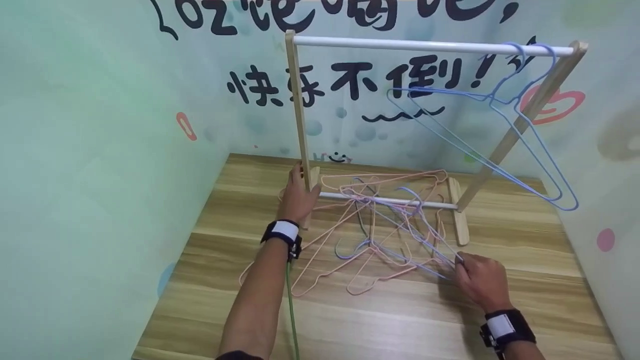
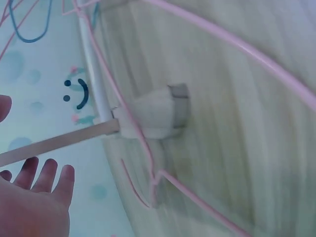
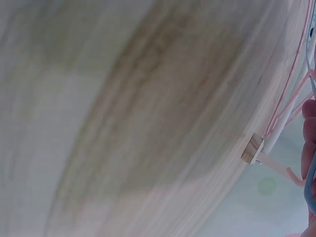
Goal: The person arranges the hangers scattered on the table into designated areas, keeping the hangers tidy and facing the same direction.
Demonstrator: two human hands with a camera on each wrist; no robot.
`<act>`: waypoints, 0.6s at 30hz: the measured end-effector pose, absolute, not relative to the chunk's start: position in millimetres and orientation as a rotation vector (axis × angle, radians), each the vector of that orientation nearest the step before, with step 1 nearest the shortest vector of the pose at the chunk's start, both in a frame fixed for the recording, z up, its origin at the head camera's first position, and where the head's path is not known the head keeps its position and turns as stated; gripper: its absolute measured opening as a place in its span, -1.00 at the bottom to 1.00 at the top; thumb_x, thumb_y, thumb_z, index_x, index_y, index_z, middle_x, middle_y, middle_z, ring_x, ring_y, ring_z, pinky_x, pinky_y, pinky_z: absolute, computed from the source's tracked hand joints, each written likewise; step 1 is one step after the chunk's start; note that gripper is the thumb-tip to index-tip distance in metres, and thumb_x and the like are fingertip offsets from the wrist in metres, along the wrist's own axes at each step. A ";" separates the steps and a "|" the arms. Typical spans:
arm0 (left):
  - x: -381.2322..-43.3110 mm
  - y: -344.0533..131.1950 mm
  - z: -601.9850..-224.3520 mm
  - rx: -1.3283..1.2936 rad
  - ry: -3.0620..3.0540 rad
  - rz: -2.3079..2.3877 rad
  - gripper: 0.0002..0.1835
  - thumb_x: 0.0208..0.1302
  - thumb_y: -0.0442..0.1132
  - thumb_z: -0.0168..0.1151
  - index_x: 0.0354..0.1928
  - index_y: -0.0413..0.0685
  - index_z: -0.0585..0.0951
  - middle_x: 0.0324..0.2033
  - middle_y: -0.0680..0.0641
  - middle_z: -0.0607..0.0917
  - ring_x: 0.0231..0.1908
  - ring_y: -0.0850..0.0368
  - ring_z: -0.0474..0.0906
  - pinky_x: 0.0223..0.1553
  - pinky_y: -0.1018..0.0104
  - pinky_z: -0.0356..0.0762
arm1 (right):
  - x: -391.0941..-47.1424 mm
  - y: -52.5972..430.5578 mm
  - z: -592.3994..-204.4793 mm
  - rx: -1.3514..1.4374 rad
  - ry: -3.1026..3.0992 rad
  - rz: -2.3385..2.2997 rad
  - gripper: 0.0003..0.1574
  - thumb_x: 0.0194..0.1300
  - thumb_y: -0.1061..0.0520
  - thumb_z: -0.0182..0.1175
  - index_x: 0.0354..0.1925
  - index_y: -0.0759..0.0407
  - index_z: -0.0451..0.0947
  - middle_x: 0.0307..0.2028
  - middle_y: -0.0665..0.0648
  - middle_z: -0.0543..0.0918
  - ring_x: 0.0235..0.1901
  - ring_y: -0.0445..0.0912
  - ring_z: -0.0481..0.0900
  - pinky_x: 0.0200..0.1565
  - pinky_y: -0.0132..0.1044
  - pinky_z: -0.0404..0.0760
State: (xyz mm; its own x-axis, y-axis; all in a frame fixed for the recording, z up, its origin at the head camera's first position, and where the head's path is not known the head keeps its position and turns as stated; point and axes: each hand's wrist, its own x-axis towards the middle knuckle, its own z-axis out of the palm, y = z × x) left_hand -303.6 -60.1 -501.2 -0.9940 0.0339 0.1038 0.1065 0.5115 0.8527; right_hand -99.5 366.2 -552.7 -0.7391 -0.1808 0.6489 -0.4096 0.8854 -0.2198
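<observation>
In the head view a wooden rack with a white top bar (image 1: pixel 400 44) stands on the wood-grain table. My left hand (image 1: pixel 297 197) is at the foot of its left post (image 1: pixel 298 100). The left wrist view has the fingers (image 2: pixel 45 175) extended beneath the post, the thumb on its other side. My right hand (image 1: pixel 482 280) grips one end of a blue hanger (image 1: pixel 431 246), whose bent end (image 3: pixel 309 190) shows at the right wrist view's edge. Pink hangers (image 1: pixel 345 260) lie tangled around the rack's lower bar, with another blue hanger among them.
Two blue hangers (image 1: pixel 520 183) hang from the top bar's right end, beside the right post (image 1: pixel 500 150). Printed walls (image 1: pixel 100 175) enclose the table at the back and sides. A green cable (image 1: pixel 291 310) trails from the left wrist strap (image 1: pixel 286 231).
</observation>
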 end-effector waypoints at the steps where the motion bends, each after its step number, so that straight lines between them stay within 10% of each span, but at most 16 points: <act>1: -305.6 -58.8 -500.7 -0.127 -2.664 -1.526 -0.06 0.60 -0.13 0.29 0.78 -0.06 -0.03 0.61 -0.21 0.30 0.49 -0.22 0.42 0.39 -0.12 0.51 | -98.8 366.3 -552.9 0.424 -2.399 0.459 -0.61 0.27 0.30 0.11 -0.62 -0.01 0.29 -0.70 -0.03 0.36 -0.70 -0.12 0.30 -0.66 -0.13 0.27; 18: -311.4 -50.3 -512.6 -0.064 -2.729 -1.642 -0.01 0.64 -0.13 0.25 0.80 -0.04 -0.18 0.68 -0.27 0.18 0.55 -0.26 0.34 0.51 -0.14 0.35 | -94.7 363.3 -544.6 0.435 -2.358 0.515 -0.67 0.23 0.31 0.11 -0.61 0.01 0.44 -0.66 -0.06 0.46 -0.67 -0.17 0.37 -0.61 -0.18 0.35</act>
